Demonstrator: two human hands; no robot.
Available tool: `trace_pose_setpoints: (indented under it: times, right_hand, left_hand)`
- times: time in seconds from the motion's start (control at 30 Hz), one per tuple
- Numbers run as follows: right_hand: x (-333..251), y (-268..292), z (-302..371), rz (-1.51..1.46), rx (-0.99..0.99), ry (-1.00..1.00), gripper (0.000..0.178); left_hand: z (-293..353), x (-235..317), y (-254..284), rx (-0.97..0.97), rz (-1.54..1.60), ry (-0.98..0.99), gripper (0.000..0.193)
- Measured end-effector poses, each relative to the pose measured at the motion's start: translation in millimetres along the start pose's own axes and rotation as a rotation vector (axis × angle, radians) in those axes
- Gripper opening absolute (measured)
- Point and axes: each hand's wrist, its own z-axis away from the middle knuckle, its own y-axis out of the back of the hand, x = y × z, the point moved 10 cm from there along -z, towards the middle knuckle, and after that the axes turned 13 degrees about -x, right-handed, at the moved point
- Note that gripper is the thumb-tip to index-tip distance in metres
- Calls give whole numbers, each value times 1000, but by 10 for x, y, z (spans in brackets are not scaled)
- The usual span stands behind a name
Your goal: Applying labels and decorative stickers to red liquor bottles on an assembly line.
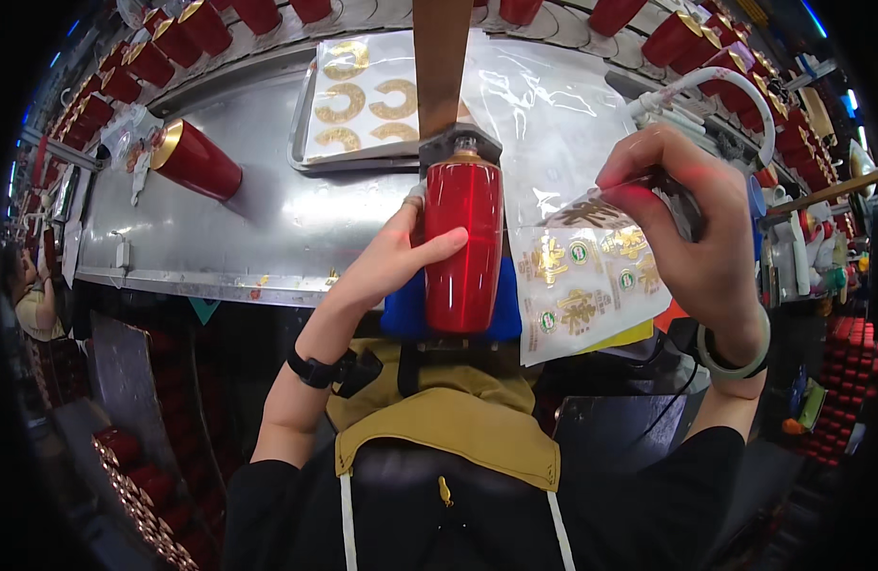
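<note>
A glossy red bottle [464,276] lies in front of me, its gold-rimmed end against a dark metal holder [461,143]. Wrapped round its left side is my left hand [396,255], the thumb on top and the other fingers partly hidden. To the right lies a translucent sheet of gold and green decals [591,319]. My right hand [705,219] pinches a lifted, curled part of this sheet between thumb and forefinger. Blue material [405,309] shows beneath the bottle.
A metal tray [301,157] holds a sheet of gold ring-shaped decals [341,102]. Another red bottle [199,162] lies on the steel bench [267,228] at left. A brown upright bar [441,67] stands ahead. Rows of red bottles [177,48] line the far side. A white curved tube [743,81] arches at right.
</note>
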Motion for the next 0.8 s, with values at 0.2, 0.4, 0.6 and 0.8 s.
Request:
trace_pose_setpoints:
  times: [0.2,0.4,0.6,0.8]
  right_hand:
    - [28,-229,-232,-376,-125,30,17]
    - [927,-1037,-519,-460,-297,-230,16]
    - [946,-1152,-576,-347,-99,-149,14]
    - [1156,-850,-413,-251,267,-230,21]
  left_hand:
    - [74,68,89,100,187,-86,86]
    - [175,64,0,53,182,-114,90]
    - [210,-12,-156,94,-99,-88,101]
    - [182,37,-263,-26,3,-107,111]
